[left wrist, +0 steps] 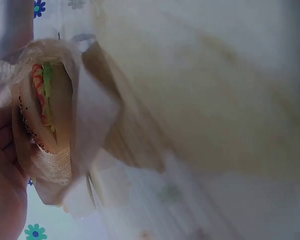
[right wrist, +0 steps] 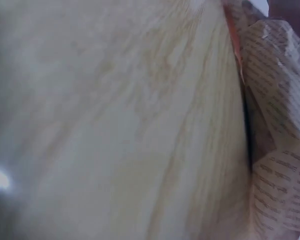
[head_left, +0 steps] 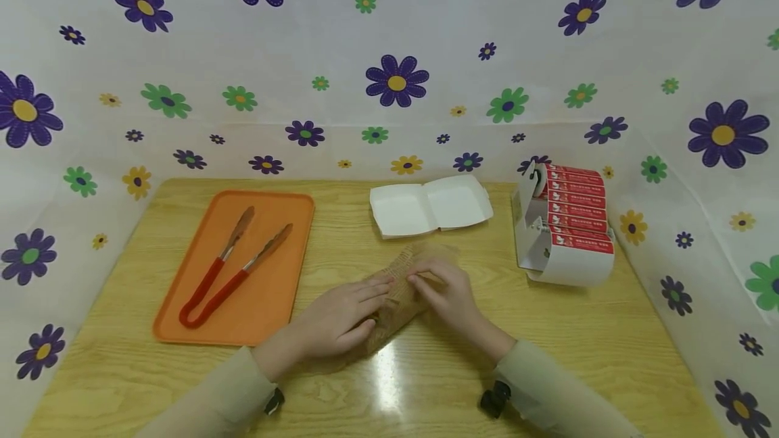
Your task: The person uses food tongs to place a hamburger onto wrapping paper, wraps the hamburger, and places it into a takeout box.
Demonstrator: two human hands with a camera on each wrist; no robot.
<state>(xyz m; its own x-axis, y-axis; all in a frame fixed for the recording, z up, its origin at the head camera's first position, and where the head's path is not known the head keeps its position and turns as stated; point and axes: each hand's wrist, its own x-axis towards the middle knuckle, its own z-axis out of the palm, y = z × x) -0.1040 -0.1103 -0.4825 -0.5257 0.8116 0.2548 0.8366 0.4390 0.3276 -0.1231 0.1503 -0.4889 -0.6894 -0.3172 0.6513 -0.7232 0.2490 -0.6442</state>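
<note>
A burger with a sesame bun, green leaf and a red-and-pale filling shows at the open end of brown printed wrapping paper in the left wrist view. From above, the paper hides the burger. My left hand rests on the paper's left side, fingers fairly straight and pointing right. On the other side, my right hand pinches the upper part of the paper between thumb and bent fingers. Up close in the right wrist view, the printed paper is creased and folded over.
Just behind the hands lies an opened white clamshell box. An orange tray at the left carries red-handled tongs. To the right stands a label dispenser with several rolls of red-and-white labels. A flowered sheet surrounds the table.
</note>
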